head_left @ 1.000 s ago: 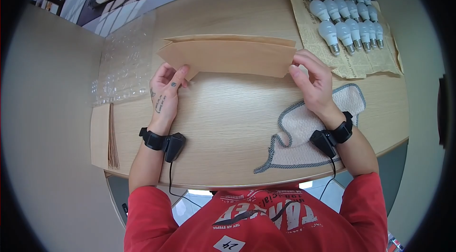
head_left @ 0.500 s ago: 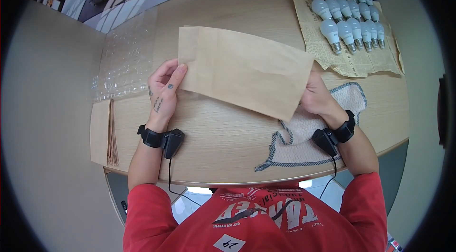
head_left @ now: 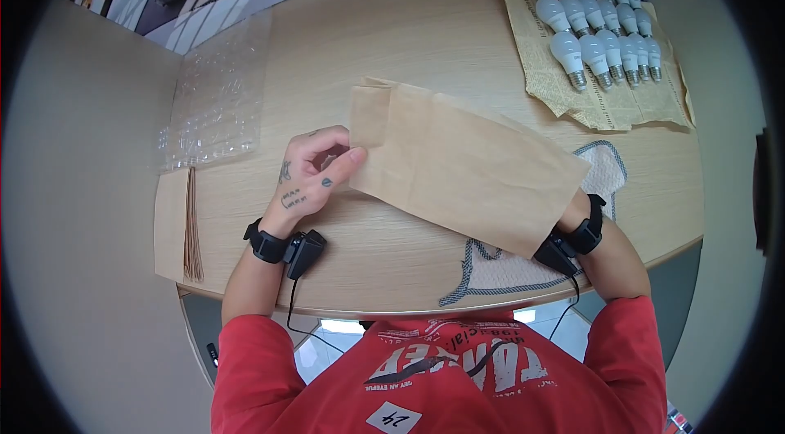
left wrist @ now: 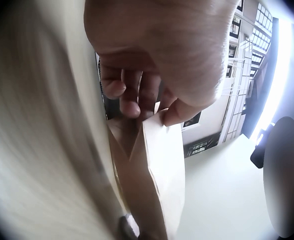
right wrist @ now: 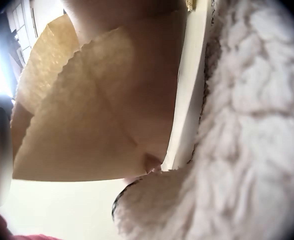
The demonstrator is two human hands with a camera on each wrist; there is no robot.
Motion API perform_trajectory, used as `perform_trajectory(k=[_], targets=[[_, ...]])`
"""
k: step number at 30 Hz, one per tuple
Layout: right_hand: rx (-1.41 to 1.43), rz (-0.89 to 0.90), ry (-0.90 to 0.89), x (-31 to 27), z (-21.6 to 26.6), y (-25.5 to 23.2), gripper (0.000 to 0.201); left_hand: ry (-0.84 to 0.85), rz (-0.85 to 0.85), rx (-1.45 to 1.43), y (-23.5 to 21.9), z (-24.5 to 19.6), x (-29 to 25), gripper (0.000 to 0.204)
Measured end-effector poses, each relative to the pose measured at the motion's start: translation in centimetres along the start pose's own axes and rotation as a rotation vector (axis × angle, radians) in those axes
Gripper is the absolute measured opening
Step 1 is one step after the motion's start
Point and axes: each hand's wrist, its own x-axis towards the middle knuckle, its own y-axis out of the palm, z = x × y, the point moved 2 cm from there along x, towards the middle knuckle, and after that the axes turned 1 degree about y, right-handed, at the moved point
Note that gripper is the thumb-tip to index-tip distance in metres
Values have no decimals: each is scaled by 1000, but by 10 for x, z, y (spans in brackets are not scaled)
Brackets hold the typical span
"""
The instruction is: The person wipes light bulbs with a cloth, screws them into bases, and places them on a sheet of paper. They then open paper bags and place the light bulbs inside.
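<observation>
"Red fabric filled the bottom edge: a person's shirt [head_left: 441, 389]. What did the hands do?"

"The right hand [head_left: 576, 211] had gone into the open end of a brown paper bag [head_left: 462, 164] up to about the wrist; its fingers were hidden, so I could not tell their state. The left hand [head_left: 315, 172] pinched the bag's other end between thumb and forefinger, the remaining fingers loosely bent."

"And where was the bag?"

"Tilted above the table [head_left: 327, 49], partly covering a pale, dark-edged cloth [head_left: 503, 272]."

"What lay beyond?"

"Folded paper bags [head_left: 173, 225] stood at the left, then clear plastic packaging [head_left: 217, 103]. At the far right, three rows of white bulbs [head_left: 593, 52] rested on printed paper [head_left: 564, 98]."
</observation>
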Motion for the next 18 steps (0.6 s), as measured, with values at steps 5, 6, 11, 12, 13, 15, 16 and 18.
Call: perform_trajectory(k=[5,6,11,12,13,15,16,18], targets=[[5,-44,-65,9,5,4,43,43,-43,-54,2,-4,2,9],[-6,-49,-82,11,7,4,43,49,-49,-55,2,-5,2,8],[-173,-37,-188,18,24,4,42,45,-54,-9,1,-6,2,8],[-240,-27,-219,20,29,3,42,68,-39,16,2,-6,2,8],[-324,-13,-255,19,35,3,42,94,-24,42,4,-7,2,8],[-512,14,-330,16,47,4,42,137,46,133,9,-15,1,8],[-598,21,-364,17,51,6,42,161,78,178,12,-17,0,8],[-693,39,-409,19,57,9,42,216,70,169,18,-17,1,9]])
